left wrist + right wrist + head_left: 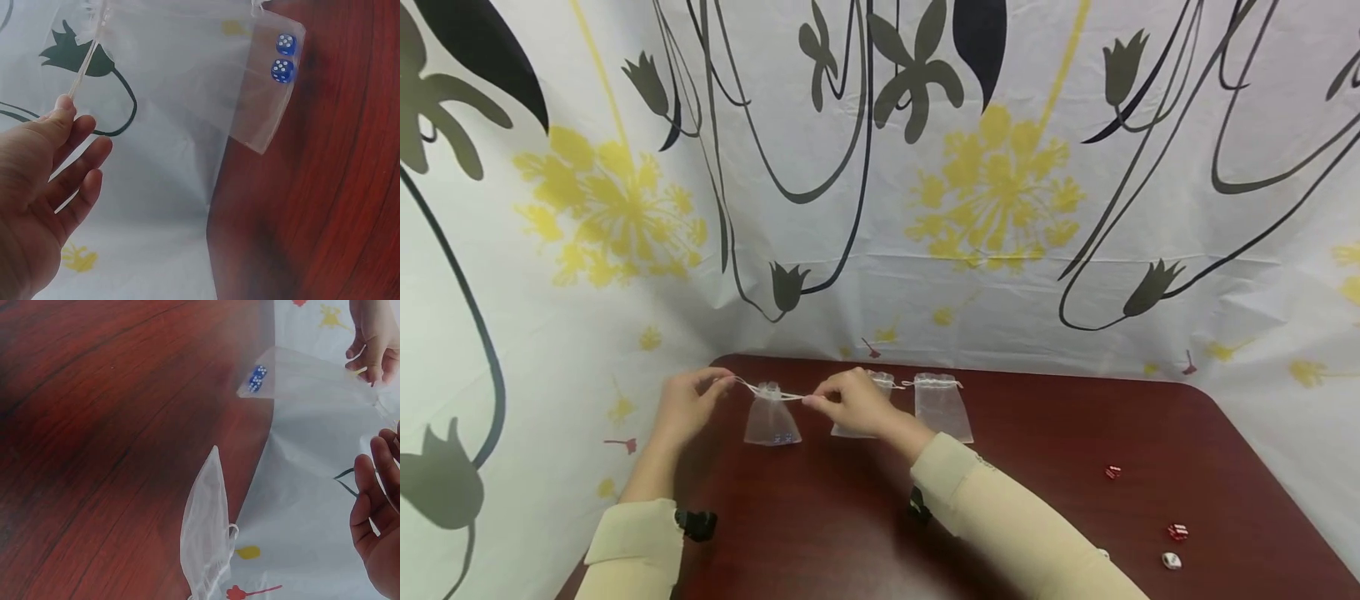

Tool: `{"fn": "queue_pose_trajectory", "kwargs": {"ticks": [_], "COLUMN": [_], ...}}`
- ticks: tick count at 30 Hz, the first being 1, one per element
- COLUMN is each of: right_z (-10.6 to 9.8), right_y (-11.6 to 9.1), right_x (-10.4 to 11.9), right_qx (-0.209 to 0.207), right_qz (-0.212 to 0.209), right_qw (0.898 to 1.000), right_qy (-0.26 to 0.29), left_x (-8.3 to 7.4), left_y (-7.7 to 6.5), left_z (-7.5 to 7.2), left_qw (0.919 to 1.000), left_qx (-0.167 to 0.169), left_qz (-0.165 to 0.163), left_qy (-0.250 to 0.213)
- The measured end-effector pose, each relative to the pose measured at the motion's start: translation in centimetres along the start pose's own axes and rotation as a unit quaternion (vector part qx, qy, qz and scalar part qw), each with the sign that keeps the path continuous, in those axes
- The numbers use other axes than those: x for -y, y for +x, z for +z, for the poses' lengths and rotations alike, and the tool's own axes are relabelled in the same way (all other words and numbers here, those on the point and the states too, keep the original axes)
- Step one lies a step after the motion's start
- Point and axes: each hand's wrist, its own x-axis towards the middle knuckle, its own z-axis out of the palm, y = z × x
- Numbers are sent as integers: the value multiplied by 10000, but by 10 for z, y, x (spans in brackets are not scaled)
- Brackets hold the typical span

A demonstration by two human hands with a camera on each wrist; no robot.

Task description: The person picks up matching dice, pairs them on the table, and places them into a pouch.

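Observation:
A sheer white drawstring pouch (763, 423) hangs at the back left of the table, its neck gathered. Two blue dice (282, 70) with white pips lie in its bottom corner, showing through the mesh. My left hand (688, 408) pinches one end of the pale drawstring (84, 69) between thumb and index finger, the other fingers loosely bent. From the opposite side, my right hand (857, 402) pinches the other end, and the cord is stretched between both hands across the pouch's neck. In the right wrist view, the right hand (382, 515) is partly cut off by the frame edge.
A second sheer pouch (848, 432) lies partly behind my right hand, with a third pouch (942, 410) beside it. On the right side of the dark red table (1037, 467) sit two small red pieces (1177, 532) and a silvery one (1171, 561). A patterned cloth (865, 225) hangs behind.

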Motion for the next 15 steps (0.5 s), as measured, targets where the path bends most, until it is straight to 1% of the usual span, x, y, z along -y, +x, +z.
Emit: {"fn": "queue_pose_trajectory", "kwargs": {"ticks": [4,8,12,15], "right_z": [7,16,21,22], "right_y": [4,12,23,30], "right_x": [-1,-6,-16,-22], "right_qx": [55,105,2,-168], "right_qz": [180,483,975,1210], "right_qw": [9997,9976,9902,9836], "right_qy": [-125,-487,-999,-1325], "left_x": [10,19,25,27], "left_y": [2,7,19,29], "left_z": [5,11,18,24], "left_qw": [9998,9993,9986,9987], "left_qx": [147,281,404,357], "left_qz": [-93,-178,-249,-245], "left_qy": [-10,148,248,266]}}
